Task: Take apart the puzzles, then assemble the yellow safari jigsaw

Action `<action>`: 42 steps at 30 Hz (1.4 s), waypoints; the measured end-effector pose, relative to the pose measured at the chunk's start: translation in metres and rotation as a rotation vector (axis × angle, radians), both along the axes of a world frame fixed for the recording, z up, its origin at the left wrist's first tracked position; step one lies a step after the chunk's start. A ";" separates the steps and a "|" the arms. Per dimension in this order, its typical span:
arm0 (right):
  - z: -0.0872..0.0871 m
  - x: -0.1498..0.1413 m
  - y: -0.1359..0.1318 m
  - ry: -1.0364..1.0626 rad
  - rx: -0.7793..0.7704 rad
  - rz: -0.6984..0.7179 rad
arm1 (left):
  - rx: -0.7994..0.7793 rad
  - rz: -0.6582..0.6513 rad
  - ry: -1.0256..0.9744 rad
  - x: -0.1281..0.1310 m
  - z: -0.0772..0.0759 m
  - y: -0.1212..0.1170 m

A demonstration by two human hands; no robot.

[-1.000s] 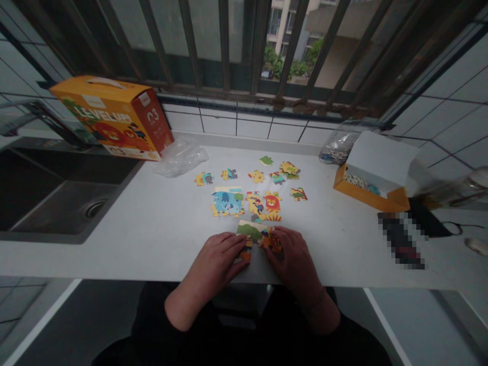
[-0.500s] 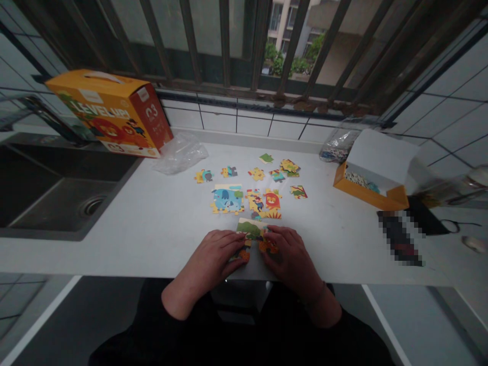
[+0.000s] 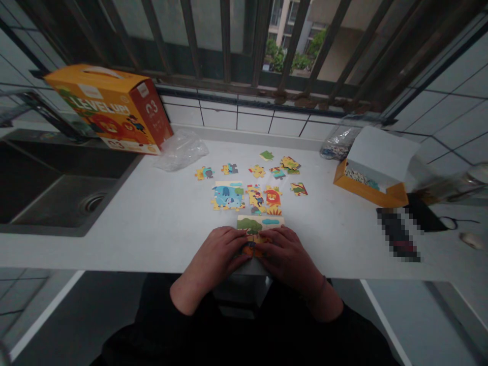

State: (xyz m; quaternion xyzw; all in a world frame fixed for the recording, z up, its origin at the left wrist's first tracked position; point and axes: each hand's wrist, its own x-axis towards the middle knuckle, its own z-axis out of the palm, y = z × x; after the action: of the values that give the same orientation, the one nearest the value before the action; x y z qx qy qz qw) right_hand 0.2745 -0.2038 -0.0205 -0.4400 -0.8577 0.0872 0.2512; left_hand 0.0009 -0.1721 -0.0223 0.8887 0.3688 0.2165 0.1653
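Both my hands rest on the white counter (image 3: 160, 223) near its front edge, over a joined group of puzzle pieces (image 3: 260, 224) showing green and blue. My left hand (image 3: 219, 254) and my right hand (image 3: 284, 254) lie close together, fingers curled down and pressing on an orange piece (image 3: 251, 248) between them. Just beyond sit a blue elephant section (image 3: 227, 196) and a red lion section (image 3: 265, 199). Farther back lie several loose pieces (image 3: 284, 168).
An orange puzzle box (image 3: 109, 109) stands at the back left beside a crumpled clear bag (image 3: 182, 151). A sink (image 3: 53, 188) lies to the left. An open small box (image 3: 375, 170) and another bag (image 3: 339, 142) sit at the right, by a dark object (image 3: 398, 235).
My two hands have drawn closer together, bringing the orange pieces together under the green and blue section. The view has tilted slightly.
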 end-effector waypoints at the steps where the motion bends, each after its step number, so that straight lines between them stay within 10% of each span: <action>1: 0.000 0.000 -0.001 -0.009 0.005 -0.004 | -0.001 -0.001 0.001 0.000 0.000 0.000; 10: 0.003 -0.003 -0.004 -0.021 -0.002 -0.010 | 0.009 -0.032 0.047 0.001 -0.002 0.002; 17: -0.002 0.010 -0.011 0.326 0.134 -0.457 | -0.007 -0.036 0.069 0.000 0.011 -0.001; 25: 0.000 -0.003 0.000 0.064 0.030 -0.227 | -0.009 -0.039 0.081 0.002 0.016 -0.003; 36: -0.008 -0.003 -0.001 0.034 0.061 -0.319 | 0.005 -0.057 0.082 0.006 0.014 0.001; 42: -0.008 -0.002 -0.002 0.051 0.112 -0.353 | 0.022 0.125 0.004 -0.012 0.029 0.052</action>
State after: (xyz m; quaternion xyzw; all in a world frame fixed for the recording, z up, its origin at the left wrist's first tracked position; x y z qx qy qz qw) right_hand 0.2727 -0.2054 -0.0290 -0.5668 -0.7641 0.0051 0.3081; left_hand -0.0115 -0.1201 0.0067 0.8662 0.4214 0.2289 0.1408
